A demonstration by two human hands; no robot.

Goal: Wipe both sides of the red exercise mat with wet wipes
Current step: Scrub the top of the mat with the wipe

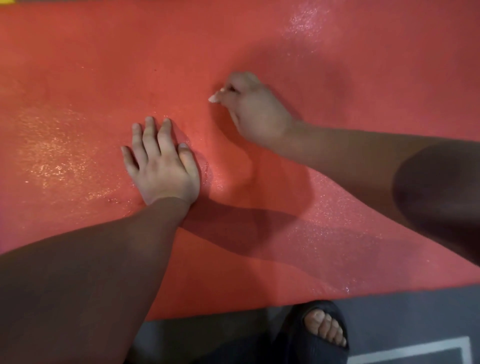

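Two hands are seen on the red mat (104, 65): left hand (161, 166) laid flat, fingers slightly apart; farther from the near edge, a wipe (215, 96) is clamped in the right hand (255, 114).

Down along the bottom of the view there's dark grey floor (405, 317), smooth and matte, showing only as a narrow strip. On the right a white stripe (415, 350) slants across it and turns a corner near the frame edge, boxing in more grey. A black open-toed slipper (291, 343) stands on the floor in the middle, toes showing. The left stretch of floor sits in deep shadow, and the right is lit more evenly. In the far top-left corner there's a sliver of something yellow (6, 1), too little to identify.
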